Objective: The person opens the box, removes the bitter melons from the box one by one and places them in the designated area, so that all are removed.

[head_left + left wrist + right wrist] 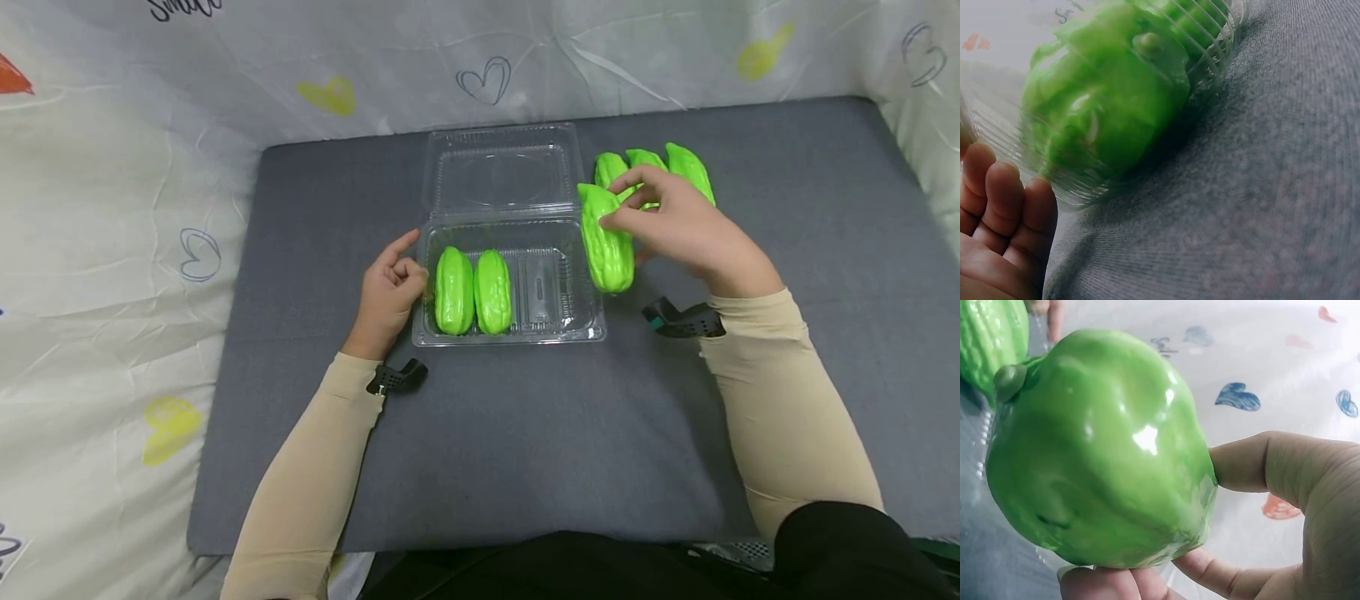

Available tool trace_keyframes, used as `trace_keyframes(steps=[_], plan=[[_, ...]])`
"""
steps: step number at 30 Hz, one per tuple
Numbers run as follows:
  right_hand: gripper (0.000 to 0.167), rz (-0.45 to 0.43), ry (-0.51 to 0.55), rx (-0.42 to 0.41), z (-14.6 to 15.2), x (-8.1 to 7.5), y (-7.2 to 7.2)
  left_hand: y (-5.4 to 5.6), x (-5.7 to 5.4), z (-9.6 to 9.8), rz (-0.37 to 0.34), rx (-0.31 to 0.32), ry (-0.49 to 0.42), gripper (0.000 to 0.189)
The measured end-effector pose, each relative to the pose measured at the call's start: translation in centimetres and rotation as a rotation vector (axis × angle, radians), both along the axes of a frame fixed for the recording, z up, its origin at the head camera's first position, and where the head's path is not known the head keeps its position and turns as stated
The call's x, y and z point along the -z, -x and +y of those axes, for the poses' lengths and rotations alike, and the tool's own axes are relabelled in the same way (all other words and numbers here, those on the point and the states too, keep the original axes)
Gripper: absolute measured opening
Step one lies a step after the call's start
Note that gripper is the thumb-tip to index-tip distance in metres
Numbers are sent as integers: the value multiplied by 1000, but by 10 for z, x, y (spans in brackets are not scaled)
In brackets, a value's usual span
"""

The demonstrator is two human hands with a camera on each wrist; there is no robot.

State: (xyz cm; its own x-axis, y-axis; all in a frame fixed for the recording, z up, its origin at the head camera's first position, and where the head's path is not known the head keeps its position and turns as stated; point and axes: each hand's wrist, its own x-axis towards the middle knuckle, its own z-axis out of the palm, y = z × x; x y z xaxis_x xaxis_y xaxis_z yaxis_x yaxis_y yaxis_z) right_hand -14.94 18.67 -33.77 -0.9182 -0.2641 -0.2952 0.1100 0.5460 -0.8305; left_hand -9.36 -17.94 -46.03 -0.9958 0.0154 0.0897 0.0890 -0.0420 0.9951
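Observation:
Bright green, ribbed bitter melons lie about a clear plastic clamshell container [540, 321], whose lid [502, 171] is folded back behind it. Two bitter melons, the left one [453, 292] and its neighbour [492, 292], lie side by side in the left part of the base. My right hand [675, 221] pinches another bitter melon [607, 250] over the container's right edge; the right wrist view shows thumb and fingers on opposite sides of this bitter melon [1104, 450]. My left hand [386, 292] holds the container's left rim, fingertips [1038, 197] against its outer wall.
Three more bitter melons lie in a row behind my right hand, the rightmost one [690, 171] showing most. A grey cloth [525, 442] covers the table. Behind it hangs a white sheet [405, 58] printed with hearts.

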Motion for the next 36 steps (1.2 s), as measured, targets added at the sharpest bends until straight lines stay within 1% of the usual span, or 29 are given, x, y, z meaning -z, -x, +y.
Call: trace_keyframes(steps=[7, 12, 16, 19, 25, 30, 36], plan=[[51, -11, -32, 29, 14, 5, -3, -2, 1, -1, -2, -4, 18, 66], [54, -10, -38, 37, 24, 12, -5, -3, 3, -2, -15, -3, 17, 66], [54, 0, -40, 48, 31, 18, -7, -2, 2, -1, -5, 5, 6, 65], [53, -5, -34, 46, 36, 24, -9, -2, 1, -1, -4, 7, 16, 66], [53, -31, -35, 32, 39, 35, -13, -3, 3, -2, -20, 6, 35, 68], [54, -27, -47, 36, 41, 41, -15, -2, 1, -2, -1, 6, 39, 66], [53, -30, -68, 35, 43, 50, -16, -2, 1, -2, 9, 1, 28, 66]])
